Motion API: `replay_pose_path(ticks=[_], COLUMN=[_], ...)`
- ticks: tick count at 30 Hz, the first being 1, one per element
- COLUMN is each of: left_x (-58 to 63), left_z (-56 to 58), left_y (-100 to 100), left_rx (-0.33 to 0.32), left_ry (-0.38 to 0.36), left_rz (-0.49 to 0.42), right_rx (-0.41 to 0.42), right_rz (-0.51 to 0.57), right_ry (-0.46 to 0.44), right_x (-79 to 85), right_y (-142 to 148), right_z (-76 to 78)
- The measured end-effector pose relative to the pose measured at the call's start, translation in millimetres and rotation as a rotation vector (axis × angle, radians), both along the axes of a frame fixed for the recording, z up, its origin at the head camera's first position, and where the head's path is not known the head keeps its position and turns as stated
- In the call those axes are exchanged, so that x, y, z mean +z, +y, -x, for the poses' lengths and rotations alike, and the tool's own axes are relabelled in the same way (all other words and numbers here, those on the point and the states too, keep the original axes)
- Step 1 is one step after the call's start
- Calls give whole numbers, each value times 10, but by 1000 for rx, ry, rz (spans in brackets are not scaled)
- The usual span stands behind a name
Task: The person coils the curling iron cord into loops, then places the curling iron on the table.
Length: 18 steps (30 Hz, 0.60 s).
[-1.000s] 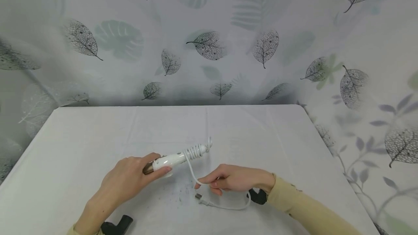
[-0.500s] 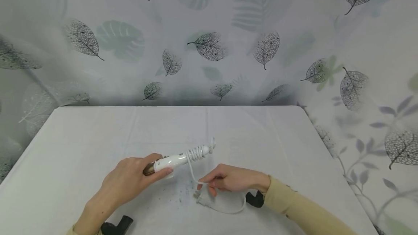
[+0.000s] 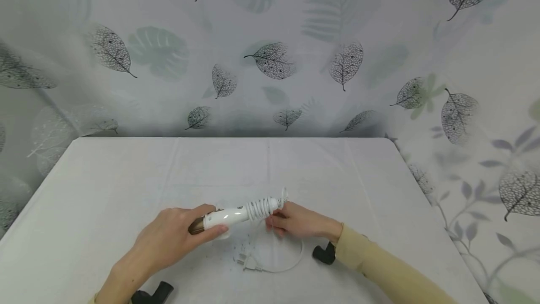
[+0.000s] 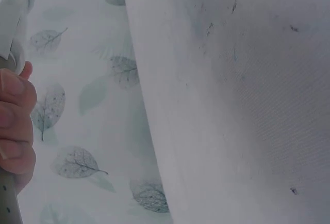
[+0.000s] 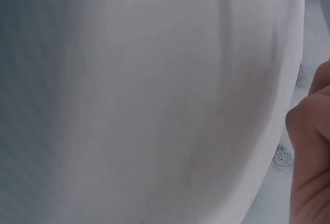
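Observation:
A white curling iron (image 3: 229, 216) with a brownish-gold barrel slants up to the right over the table in the head view. My left hand (image 3: 170, 238) grips it where barrel meets handle; in the left wrist view, curled fingers (image 4: 15, 116) wrap around it. Several turns of white power cord (image 3: 259, 209) circle the handle's far end. Right behind that end, my right hand (image 3: 305, 222) holds the cord between bent fingers, partly hidden by the handle. A loose loop of cord hangs below, ending in a two-pin plug (image 3: 250, 262). Only the right hand's edge (image 5: 312, 136) shows in the right wrist view.
A white cloth covers the table (image 3: 126, 172), with small dark specks below the curling iron. Leaf-patterned curtains (image 3: 270, 60) hang behind and at the sides. Black pieces (image 3: 324, 253) show at both wrists.
My right hand has gone up and away, carrying the cord behind the handle's end. The curling iron has shifted slightly right and toward me. The plug has swung left.

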<state>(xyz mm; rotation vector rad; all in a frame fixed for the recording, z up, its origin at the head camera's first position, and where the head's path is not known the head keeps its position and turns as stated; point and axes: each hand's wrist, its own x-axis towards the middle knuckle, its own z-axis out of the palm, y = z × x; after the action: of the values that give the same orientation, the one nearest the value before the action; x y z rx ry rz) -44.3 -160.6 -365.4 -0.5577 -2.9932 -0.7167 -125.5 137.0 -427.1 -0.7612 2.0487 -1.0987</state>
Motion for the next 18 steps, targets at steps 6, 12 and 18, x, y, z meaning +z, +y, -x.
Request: replay_pose_path(ticks=[6, 12, 18], left_x=[-22, -20, -10], left_z=[-9, -10, -18], left_y=[38, 61, 59], left_rx=[-45, -103, -144], left_ry=[7, -20, -64], left_rz=[-39, -54, -69], right_rx=[-10, 13, -62], right_rz=[71, 104, 78], right_ry=[97, 219, 65], right_x=[11, 30, 170], right_y=[-58, -110, -94], right_z=[82, 184, 298])
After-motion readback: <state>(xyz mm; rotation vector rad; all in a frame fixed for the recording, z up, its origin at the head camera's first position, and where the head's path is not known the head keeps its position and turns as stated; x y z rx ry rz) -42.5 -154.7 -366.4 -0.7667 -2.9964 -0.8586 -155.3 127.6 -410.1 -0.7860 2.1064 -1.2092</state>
